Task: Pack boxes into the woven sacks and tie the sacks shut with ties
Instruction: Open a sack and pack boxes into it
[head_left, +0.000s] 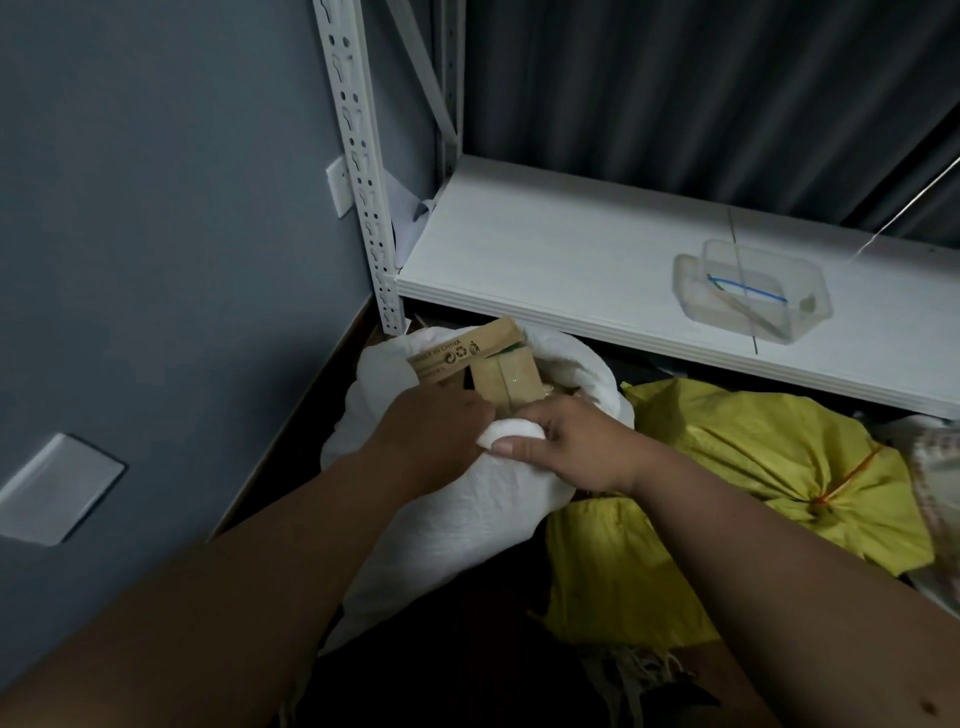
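Sack (467, 499) sat just below the shelf (571, 249), boxes (498, 369) poking out the open mouth. Right hand (566, 447) pinched a bunched fold of the near rim, left hand (431, 431) curled at the rim too, grip unclear. I'd gather the whole mouth evenly above the boxes before tying

dim room. blue-grey wall (156, 208) on the left with two white plates (57, 488). a white slotted rack post (358, 156) stands far, its white shelf (571, 260) before a dark curtain (701, 93). dark floor (291, 441) below.
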